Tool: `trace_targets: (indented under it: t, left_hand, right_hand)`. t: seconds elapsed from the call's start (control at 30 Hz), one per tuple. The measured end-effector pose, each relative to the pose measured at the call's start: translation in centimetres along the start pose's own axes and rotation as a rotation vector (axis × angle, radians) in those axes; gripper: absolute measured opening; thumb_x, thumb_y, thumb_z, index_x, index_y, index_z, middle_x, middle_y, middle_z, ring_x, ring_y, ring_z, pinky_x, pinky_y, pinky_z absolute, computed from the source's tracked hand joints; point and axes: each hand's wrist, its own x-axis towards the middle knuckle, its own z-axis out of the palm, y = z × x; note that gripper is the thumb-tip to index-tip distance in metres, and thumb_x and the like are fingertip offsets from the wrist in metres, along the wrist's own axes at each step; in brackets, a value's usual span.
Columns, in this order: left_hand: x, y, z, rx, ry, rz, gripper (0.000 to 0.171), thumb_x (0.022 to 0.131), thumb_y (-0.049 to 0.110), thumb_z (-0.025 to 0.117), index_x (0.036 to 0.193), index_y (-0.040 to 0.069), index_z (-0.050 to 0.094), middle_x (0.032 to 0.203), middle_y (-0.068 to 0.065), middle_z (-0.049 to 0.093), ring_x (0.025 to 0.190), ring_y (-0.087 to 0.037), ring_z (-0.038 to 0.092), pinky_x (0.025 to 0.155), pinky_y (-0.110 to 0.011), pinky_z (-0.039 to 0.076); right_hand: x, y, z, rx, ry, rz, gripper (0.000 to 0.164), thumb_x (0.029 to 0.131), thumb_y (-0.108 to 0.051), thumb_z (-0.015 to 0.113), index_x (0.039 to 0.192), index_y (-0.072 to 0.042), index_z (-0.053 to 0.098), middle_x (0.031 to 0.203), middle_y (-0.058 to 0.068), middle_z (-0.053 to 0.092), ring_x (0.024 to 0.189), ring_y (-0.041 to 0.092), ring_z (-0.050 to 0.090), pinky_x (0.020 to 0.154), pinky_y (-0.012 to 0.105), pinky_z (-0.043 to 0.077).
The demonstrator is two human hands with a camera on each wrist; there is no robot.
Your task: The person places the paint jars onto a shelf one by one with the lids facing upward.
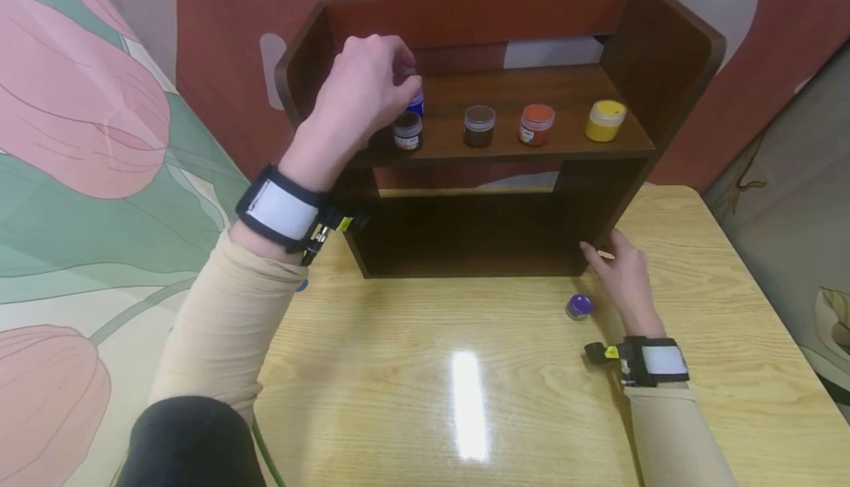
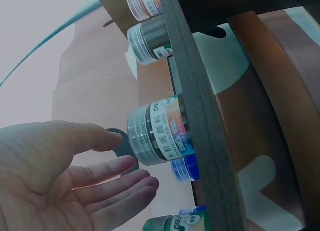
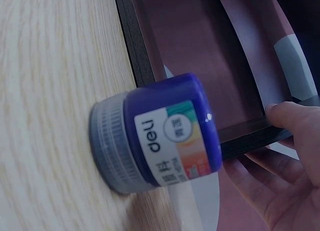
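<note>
My left hand [image 1: 365,81] is raised over the left end of the upper shelf [image 1: 445,88]. Its fingers are loosely extended beside a dark paint jar [image 2: 160,131], apparently gripping nothing. A blue paint jar [image 1: 415,105] stands behind the dark one, and a green paint jar [image 2: 175,223] shows at the left wrist view's bottom edge. Low on the right, my right hand [image 1: 624,280] pinches the side panel of the wooden shelf unit [image 3: 250,138] between thumb and fingers. Close by, a purple paint jar [image 3: 170,126] sits on the table with its ribbed lid downward.
Along the upper shelf stand a brown jar [image 1: 479,129], a red-orange jar [image 1: 536,127] and a yellow jar [image 1: 605,122]. The unit rests on a light wooden table [image 1: 398,369]. A bit of something blue [image 1: 302,285] peeks out by the left sleeve.
</note>
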Motion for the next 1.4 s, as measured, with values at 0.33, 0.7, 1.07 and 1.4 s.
trace_targets:
  t: [0.33, 0.7, 1.07, 1.4]
  left_hand:
    - [-2.6, -0.3, 0.0, -0.032, 0.112, 0.110, 0.038, 0.100, 0.032, 0.054, 0.131, 0.012, 0.063, 0.124, -0.007, 0.070, 0.103, -0.021, 0.065, 0.089, -0.032, 0.058]
    - [-6.1, -2.5, 1.2, -0.108, 0.301, 0.186, 0.026, 0.099, 0.026, 0.056, 0.114, 0.010, 0.072, 0.109, -0.005, 0.074, 0.096, -0.019, 0.064, 0.080, -0.031, 0.052]
    - [-8.7, -6.2, 4.6, -0.219, 0.643, 0.279, 0.023, 0.095, 0.023, 0.065, 0.108, 0.005, 0.071, 0.103, -0.010, 0.074, 0.088, -0.026, 0.062, 0.079, -0.035, 0.047]
    - [-9.7, -10.5, 9.3, -0.293, 0.806, 0.155, 0.065, 0.086, 0.024, 0.073, 0.140, 0.000, 0.045, 0.137, -0.018, 0.051, 0.130, -0.027, 0.044, 0.113, -0.038, 0.035]
  right_hand:
    - [0.0, -0.3, -0.1, 0.000, -0.007, 0.015, 0.043, 0.101, -0.034, 0.058, 0.127, -0.001, 0.057, 0.120, 0.026, 0.067, 0.114, 0.044, 0.065, 0.089, 0.052, 0.056]
    - [0.1, -0.1, -0.1, -0.004, -0.008, 0.026, 0.045, 0.101, -0.038, 0.057, 0.127, -0.001, 0.056, 0.120, 0.025, 0.067, 0.115, 0.044, 0.064, 0.090, 0.054, 0.055]
    - [0.0, 0.0, -0.1, 0.000, 0.007, 0.019, 0.042, 0.100, -0.035, 0.058, 0.125, -0.001, 0.057, 0.118, 0.025, 0.068, 0.114, 0.044, 0.065, 0.090, 0.053, 0.055]
    - [-0.1, -0.1, -0.3, 0.003, -0.001, 0.032, 0.043, 0.100, -0.036, 0.058, 0.126, -0.001, 0.057, 0.121, 0.026, 0.067, 0.116, 0.044, 0.064, 0.090, 0.054, 0.055]
